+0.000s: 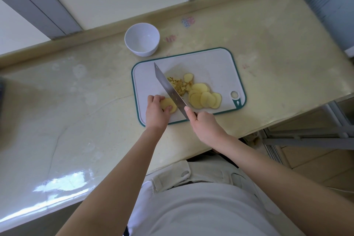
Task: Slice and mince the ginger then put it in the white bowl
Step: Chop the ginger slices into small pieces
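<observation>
The white bowl [142,38] looks empty. Pale yellow ginger slices [205,98] and a minced heap [177,84] lie on the cutting board [210,63]. The left hand [156,113] holds a slice stack [170,104], and the right hand [205,125] grips the knife [167,87].

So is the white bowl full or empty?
Empty. The white bowl shows only its bare white inside; the ginger slices and minced bits lie on the cutting board.

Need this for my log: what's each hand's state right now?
Left hand: closed on a few ginger slices.
Right hand: closed around the cleaver.
</observation>
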The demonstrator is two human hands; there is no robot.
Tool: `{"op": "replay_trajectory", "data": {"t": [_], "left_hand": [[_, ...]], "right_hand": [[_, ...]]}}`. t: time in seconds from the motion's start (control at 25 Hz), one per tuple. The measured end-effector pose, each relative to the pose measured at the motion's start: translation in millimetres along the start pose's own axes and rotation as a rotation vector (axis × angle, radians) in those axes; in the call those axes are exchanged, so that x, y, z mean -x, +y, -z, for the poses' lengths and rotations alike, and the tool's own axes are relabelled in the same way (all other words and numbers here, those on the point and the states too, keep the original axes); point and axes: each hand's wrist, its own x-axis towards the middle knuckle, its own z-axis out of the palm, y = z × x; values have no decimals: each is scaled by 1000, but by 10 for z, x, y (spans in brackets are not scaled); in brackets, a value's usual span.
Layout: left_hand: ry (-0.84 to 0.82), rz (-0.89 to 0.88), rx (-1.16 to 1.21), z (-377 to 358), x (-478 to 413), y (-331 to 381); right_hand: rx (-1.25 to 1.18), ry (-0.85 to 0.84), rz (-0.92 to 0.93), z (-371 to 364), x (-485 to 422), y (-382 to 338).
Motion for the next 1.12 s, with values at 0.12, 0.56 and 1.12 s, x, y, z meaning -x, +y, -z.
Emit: {"op": "replay_trajectory", "data": {"t": [0.12, 0.56, 1.12], "left_hand": [[-14, -2, -4, 21, -40, -4], [-30, -6, -2, 43, -100, -23], [-13, 19, 15, 20, -81, -15]], "right_hand": [[39, 1, -6, -2, -16, -40], [107, -53, 40, -153, -94, -26], [-7, -66, -27, 4, -170, 26]]}}
